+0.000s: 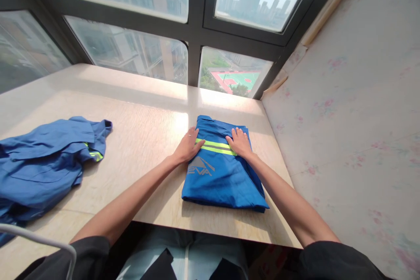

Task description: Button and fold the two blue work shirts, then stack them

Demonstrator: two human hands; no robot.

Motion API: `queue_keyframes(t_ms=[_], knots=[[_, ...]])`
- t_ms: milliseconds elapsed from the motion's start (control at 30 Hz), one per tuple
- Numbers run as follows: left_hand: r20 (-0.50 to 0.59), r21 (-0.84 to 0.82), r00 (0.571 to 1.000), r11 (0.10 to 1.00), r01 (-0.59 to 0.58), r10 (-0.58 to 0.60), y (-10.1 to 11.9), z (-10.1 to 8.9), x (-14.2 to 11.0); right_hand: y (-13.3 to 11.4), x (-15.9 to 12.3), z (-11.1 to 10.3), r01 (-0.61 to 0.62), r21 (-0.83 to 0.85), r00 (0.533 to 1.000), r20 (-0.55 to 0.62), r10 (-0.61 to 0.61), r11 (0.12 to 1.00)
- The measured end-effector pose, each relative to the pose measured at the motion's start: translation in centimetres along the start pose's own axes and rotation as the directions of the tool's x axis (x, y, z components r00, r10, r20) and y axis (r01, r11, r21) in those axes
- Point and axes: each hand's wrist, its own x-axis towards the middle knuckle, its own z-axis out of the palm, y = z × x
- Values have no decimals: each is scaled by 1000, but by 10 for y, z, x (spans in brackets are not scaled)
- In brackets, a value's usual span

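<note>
A folded blue work garment (226,179) lies flat on the wooden ledge in front of me. Across it run yellow-green reflective stripes, and grey lettering shows below them on the left. My left hand (189,145) rests on the garment's left edge, fingers extended and thumb on the stripe. On the upper right part lies my right hand (239,141), its fingers spread over the cloth. Both hands press on top without gripping. At the far left is a second blue garment (49,157), crumpled, with a bit of yellow-green trim.
The light wooden ledge (141,140) ends at a front edge near my legs. Dark-framed windows (193,30) stand behind it. A floral papered wall (344,118) bounds the right side. A pale cable (39,238) curves through the lower left.
</note>
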Motion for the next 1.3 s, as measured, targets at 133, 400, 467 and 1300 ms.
queue_keyframes(t_ms=[133, 400, 467, 1300], knots=[[77, 12, 994, 996, -84, 83, 26, -9, -56, -40, 15, -12, -17, -49, 999, 27, 18, 999], [270, 120, 913, 930, -347, 306, 52, -19, -97, -153, 49, 7, 296, -148, 954, 101, -284, 944], [264, 159, 890, 893, -420, 371, 48, -13, -105, -160, 55, 19, 226, -148, 971, 115, -210, 963], [158, 289, 891, 843, -455, 426, 56, -9, -151, -135, 69, 17, 373, 115, 906, 171, -388, 921]])
